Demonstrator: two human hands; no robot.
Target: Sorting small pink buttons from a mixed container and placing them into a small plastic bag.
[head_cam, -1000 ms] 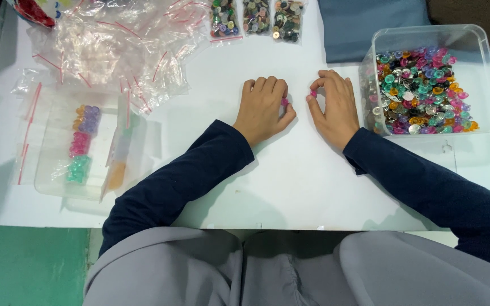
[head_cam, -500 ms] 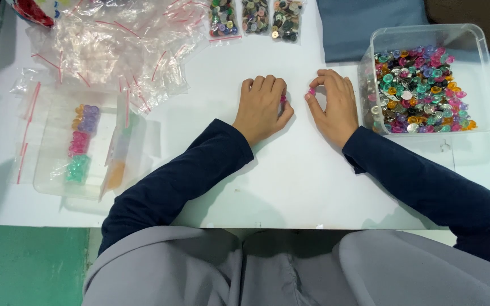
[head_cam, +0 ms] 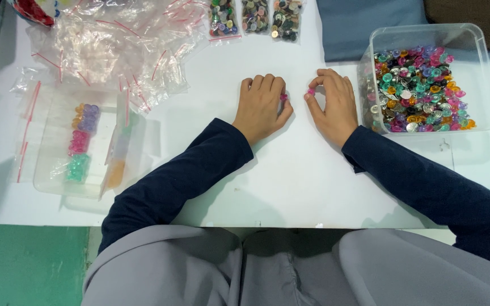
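Left hand (head_cam: 262, 107) is clenched on a pink piece (head_cam: 283, 97), mostly hidden. Right hand (head_cam: 331, 105) fingers pinch a pink bead (head_cam: 311, 90) on the table (head_cam: 290, 175)

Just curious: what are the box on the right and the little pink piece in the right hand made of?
The box looks like clear hard plastic: see-through walls, glossy rim. The pink piece in the right hand seems plastic too, though too small to tell.

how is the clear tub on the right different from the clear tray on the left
The tub is deep and heaped with loose mixed-colour pieces; the tray is shallow and holds only a few small bags sorted by colour: purple, pink, green, orange. The tub sits beside the right hand; the tray lies apart from the left hand. Both are clear plastic on the white table.
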